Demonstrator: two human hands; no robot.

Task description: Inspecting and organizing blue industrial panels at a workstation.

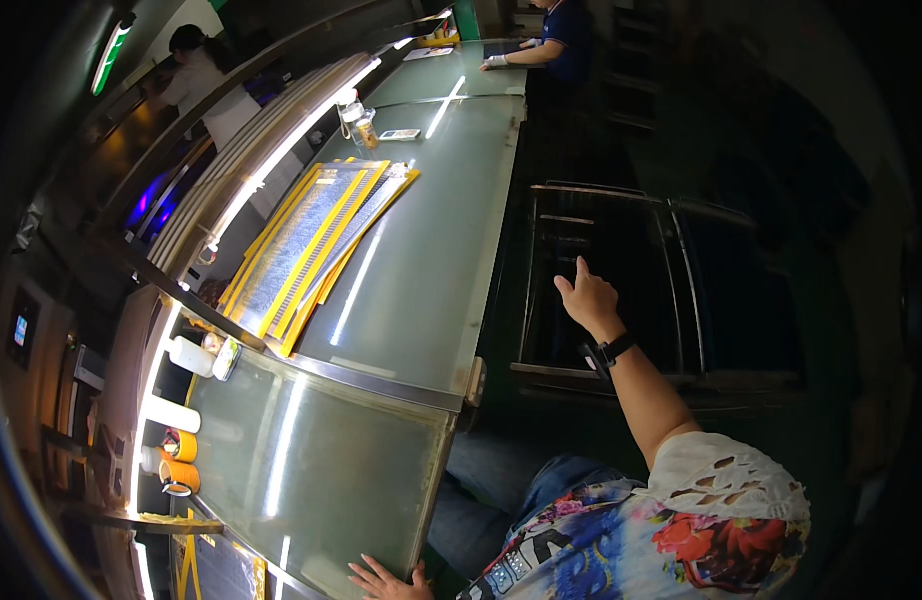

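Note:
My right hand (591, 297) reaches out over a dark rack (601, 240) with thin metal rails, on the right beside the table. Its index finger and thumb are stretched out, the other fingers look partly curled, and it holds nothing. Whether it touches the rack is hard to tell in the dark. A black wristband (608, 352) is around that wrist. At the bottom, my left hand (389, 580) lies with fingers spread on the near corner of the glass-topped table (361, 470), holding nothing.
A stack of yellow-edged films (311, 240) lies on the far table section. Beyond stand a clear jar (361, 128) and a small white device (400, 134). White bottles (191, 355) and orange tape rolls (179, 475) line the left side. One person (566, 45) works at the far end, another (213, 90) behind the lamps.

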